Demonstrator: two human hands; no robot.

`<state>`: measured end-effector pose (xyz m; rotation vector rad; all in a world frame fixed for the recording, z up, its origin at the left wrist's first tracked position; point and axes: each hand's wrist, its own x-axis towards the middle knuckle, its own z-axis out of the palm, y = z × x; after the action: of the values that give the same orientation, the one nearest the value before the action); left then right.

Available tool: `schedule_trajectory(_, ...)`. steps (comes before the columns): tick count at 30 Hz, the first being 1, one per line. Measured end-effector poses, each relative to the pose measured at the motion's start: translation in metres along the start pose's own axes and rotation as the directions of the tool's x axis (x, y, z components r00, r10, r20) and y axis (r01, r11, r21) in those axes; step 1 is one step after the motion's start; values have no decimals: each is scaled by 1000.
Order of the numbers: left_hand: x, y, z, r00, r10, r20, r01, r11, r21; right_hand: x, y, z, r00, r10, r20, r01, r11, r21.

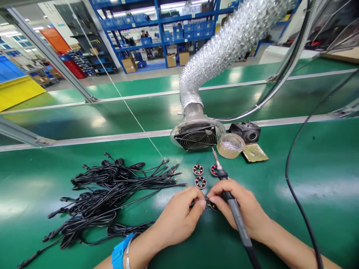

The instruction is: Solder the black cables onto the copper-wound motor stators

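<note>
My left hand [182,211] is closed, thumb and forefinger pinching the end of a black cable [134,228] whose length trails off to the left. Thin coloured wire shows at its fingertips. My right hand [242,205] grips a soldering iron [233,213], its tip pointing up and away from the fingertips. The right thumb and forefinger also pinch close to the left fingertips, over a round copper-wound coil [213,205] that they mostly hide. Just beyond lie more such coils, a near one [200,182], a farther one [198,170] and one partly behind the iron [213,170].
Bundled black cables [103,198] cover the left of the green bench [316,160]. Behind the coils stand a fume extractor fan [196,138] on a silver duct [221,52], a solder roll [231,145], a black holder [246,131] and a sponge tray [254,152]. A black cord [288,179] hangs at right.
</note>
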<state>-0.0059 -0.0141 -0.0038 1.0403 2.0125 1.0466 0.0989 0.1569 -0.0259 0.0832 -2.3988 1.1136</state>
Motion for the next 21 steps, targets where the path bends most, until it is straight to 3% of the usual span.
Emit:
schedule_trajectory(5,5,-14,7,993,-83,86,107,943,-317,-5,2,4,1000,5,21,-6,1000,11)
schedule_trajectory(9,8,-18,13,978,-127,166,194,848,-494,-12,0,16,998,-8,-61,10,1000,22)
schedule_trajectory(13,12,-17,13,976,-181,124,219,851,-477,-14,1,20,991,-57,-122,56,998,-11)
schedule_trajectory(16,16,-20,13,977,-212,31,203,872,-445,-17,0,10,992,15,-123,-16,1000,-6)
schedule_trajectory(21,19,-24,14,972,-235,14,220,886,-407,-39,-8,-13,948,114,-296,-68,984,163)
